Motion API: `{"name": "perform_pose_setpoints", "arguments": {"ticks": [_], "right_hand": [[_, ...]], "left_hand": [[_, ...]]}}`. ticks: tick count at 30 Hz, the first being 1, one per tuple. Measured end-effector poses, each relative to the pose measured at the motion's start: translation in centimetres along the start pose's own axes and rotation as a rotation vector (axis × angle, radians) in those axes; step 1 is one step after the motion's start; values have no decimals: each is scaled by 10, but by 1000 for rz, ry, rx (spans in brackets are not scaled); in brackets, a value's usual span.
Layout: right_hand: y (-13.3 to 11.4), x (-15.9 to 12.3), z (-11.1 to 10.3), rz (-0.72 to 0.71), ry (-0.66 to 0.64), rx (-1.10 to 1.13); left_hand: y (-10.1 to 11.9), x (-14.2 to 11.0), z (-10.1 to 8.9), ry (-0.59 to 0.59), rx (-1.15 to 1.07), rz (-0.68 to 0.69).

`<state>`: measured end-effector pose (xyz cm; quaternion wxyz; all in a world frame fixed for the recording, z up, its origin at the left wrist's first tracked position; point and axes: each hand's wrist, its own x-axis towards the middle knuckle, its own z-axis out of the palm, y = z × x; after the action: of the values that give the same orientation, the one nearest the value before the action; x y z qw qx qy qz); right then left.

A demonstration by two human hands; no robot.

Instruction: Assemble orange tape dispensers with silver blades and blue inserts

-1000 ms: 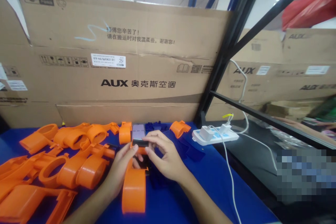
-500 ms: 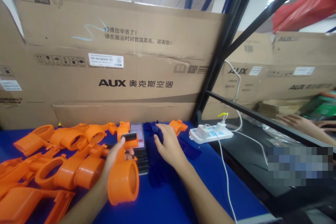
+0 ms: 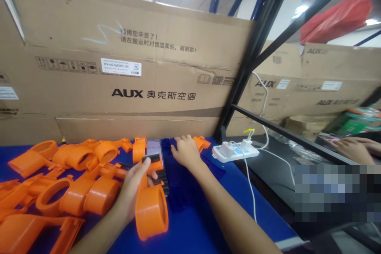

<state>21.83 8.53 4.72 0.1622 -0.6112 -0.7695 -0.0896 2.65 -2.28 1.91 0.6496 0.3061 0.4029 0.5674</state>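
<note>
My left hand is closed around an orange plastic tape dispenser. Its round hub hangs low, and the thumb rests by a black strip on its upper end. My right hand reaches over the dark blue plastic pieces to the right. Its thumb and forefinger are apart with nothing visible between them; the other fingertips are bent down out of sight. Black ribbed pieces lie between the hands, partly hidden by the dispenser. Behind them is a phone-like flat panel.
Several more orange dispensers crowd the left of the blue tabletop. One orange piece lies beyond my right hand. A white power strip with cables sits by the black rack post. Another person's hands are at far right.
My left hand has moved right and slightly down with the dispenser, nearer the black pieces. The fingers of my right hand are more bent, still over the blue pieces.
</note>
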Motion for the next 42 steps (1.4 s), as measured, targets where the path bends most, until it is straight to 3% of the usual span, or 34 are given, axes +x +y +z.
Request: {"name": "perform_pose_setpoints", "arguments": {"ticks": [10, 20, 26, 31, 35, 42], "right_hand": [[-15, 28, 15, 157, -177, -178], [-14, 24, 13, 117, -83, -59], [-5, 14, -12, 68, 91, 214], [-13, -18, -18, -37, 142, 553], [-29, -50, -15, -107, 180, 1096], [-45, -69, -16, -98, 175, 1208]], "left_hand": [[0, -3, 1, -30, 28, -2], [1, 1, -1, -18, 27, 6], [2, -1, 1, -42, -23, 19], [1, 2, 0, -1, 21, 107], [-2, 5, -3, 9, 37, 137], [-2, 7, -3, -5, 56, 167]]}}
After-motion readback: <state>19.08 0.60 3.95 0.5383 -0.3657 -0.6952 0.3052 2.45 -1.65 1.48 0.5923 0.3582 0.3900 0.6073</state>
